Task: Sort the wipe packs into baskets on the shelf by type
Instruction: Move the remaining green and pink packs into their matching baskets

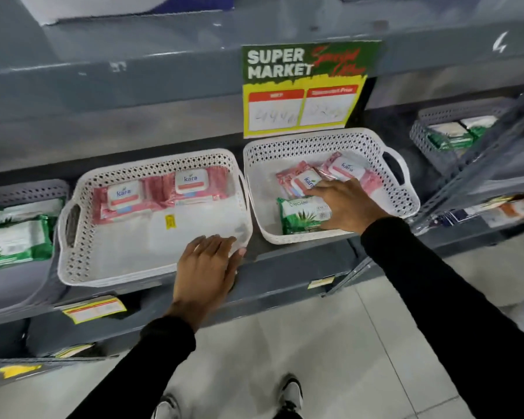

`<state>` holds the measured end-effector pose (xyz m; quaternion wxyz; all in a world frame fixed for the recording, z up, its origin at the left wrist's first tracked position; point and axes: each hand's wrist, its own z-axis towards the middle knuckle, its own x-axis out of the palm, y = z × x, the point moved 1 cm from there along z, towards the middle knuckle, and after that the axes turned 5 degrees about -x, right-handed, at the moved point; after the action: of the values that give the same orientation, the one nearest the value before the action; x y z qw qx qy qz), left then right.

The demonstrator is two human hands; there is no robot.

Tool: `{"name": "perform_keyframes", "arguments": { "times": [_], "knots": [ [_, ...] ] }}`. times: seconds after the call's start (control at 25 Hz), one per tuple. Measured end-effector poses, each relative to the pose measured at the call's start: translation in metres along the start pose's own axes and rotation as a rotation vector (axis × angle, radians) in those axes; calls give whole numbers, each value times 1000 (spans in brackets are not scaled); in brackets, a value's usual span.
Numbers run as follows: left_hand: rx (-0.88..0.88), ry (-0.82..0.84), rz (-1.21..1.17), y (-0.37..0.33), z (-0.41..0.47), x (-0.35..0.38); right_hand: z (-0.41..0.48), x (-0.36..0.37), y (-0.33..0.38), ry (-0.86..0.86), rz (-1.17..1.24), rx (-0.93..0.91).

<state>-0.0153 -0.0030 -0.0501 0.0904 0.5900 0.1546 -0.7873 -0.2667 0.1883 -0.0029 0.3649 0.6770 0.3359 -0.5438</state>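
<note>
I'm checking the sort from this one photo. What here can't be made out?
Head view only:
- Handwritten prices on the green-and-yellow supermarket sign: blurred.
- Green aloe wipe pack in the right white perforated basket: partly covered by the right hand.
- Grey basket of green packs: cut off by the left edge.

Left grip [208, 267] rests flat, fingers spread; right grip [344, 204] reaches forward, palm down.
</note>
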Motion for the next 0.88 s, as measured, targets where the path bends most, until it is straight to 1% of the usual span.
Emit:
{"name": "perform_keyframes", "arguments": {
  "times": [0.04, 0.12, 0.28, 0.36, 0.44, 0.52, 0.68, 0.76, 0.88],
  "knots": [
    [-11, 1, 1, 0, 0, 1, 0, 2, 1, -44, -33, -26],
    [-33, 9, -7, -1, 1, 0, -2, 4, 3, -103, -20, -29],
    [-19, 31, -68, 0, -5, -12, -11, -5, 11, -139, 68, 68],
    [-36, 23, -124, 12, -10, -23, -13, -18, 22, -224, 169, 121],
    [-65, -19, -155, 33, -17, -36, -9, -33, 46, -347, 330, 142],
    [-94, -57, -172, 62, -26, -51, 5, -48, 86, -422, 469, 105],
    [-201, -96, -179, 154, -55, -81, 62, -63, 214, -437, 642, -23],
    [-259, -133, -145, 213, -79, -96, 105, -58, 291, -412, 680, -97],
    [-318, -173, -95, 287, -112, -107, 163, -39, 395, -353, 660, -193]
  ]
}}
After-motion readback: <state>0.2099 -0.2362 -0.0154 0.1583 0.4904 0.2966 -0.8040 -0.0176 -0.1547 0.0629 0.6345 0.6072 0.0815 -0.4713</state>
